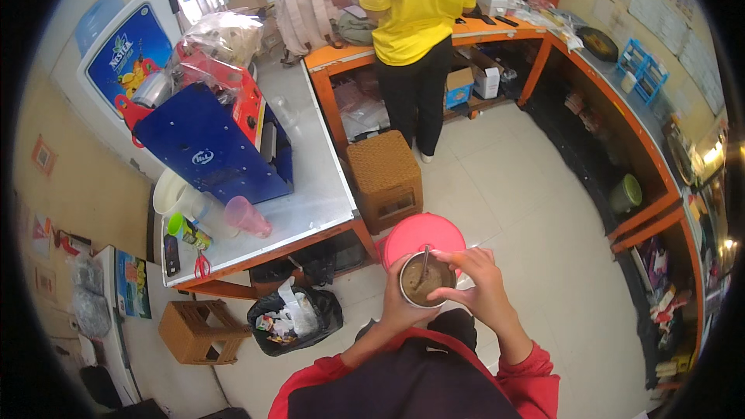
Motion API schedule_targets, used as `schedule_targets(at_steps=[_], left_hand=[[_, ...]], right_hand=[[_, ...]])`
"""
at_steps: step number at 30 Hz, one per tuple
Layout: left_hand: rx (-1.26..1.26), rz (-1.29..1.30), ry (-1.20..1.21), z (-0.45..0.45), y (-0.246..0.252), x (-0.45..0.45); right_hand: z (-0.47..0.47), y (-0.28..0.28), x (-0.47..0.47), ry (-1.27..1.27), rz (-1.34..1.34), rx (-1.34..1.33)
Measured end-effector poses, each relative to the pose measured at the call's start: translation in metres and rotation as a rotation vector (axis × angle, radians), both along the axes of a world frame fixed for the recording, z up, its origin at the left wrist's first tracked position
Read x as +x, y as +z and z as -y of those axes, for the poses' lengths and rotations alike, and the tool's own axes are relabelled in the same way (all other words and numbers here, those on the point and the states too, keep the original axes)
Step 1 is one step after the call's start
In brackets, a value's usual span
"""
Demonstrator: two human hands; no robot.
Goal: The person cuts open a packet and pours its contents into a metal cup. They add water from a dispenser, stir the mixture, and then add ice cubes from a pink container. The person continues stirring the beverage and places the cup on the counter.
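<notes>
A round cup (428,280) with a brownish mixture in it is held in front of my body. My left hand (401,297) is wrapped around its left side. A metal spoon (425,262) stands in the mixture, its handle leaning on the far rim. My right hand (477,285) is at the cup's right side, thumb and fingers spread around the rim; whether it bears any of the weight is unclear. Just beyond the cup is a round pink lid or stool top (425,233), partly hidden by the cup and my hands.
A person in a yellow shirt (416,6) stands at the far orange-edged counter (343,57). A woven-pattern brown stool (384,166) stands beside the metal-topped table (308,198), which bears a blue sealing machine (215,151) and a pink cup (247,216). A lined bin (326,308) is at left.
</notes>
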State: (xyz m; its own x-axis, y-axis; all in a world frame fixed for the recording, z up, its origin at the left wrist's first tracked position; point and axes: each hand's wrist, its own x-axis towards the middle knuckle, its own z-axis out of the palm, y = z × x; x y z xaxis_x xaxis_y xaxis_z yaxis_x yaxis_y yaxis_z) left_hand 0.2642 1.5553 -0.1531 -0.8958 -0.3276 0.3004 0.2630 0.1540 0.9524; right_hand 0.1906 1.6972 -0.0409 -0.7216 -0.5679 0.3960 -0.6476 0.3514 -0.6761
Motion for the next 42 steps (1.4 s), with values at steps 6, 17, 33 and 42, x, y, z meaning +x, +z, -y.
schedule_targets(at_steps=[6,17,33,42], left_hand=[[-0.114,0.011,0.281,0.005,-0.002,-0.008],[-0.141,0.097,0.667,-0.05,-0.026,-0.04],[0.092,0.625,0.819,-0.126,-0.144,0.018],[0.121,0.167,0.951,-0.044,-0.307,-0.036]], right_hand=[[-0.029,-0.164,-0.038,-0.318,0.342,-0.175],[-0.22,-0.413,-0.052,0.13,1.124,0.873],[-0.204,-0.457,-0.074,0.039,1.31,0.635],[-0.042,-0.535,-0.195,0.318,0.658,0.238]])
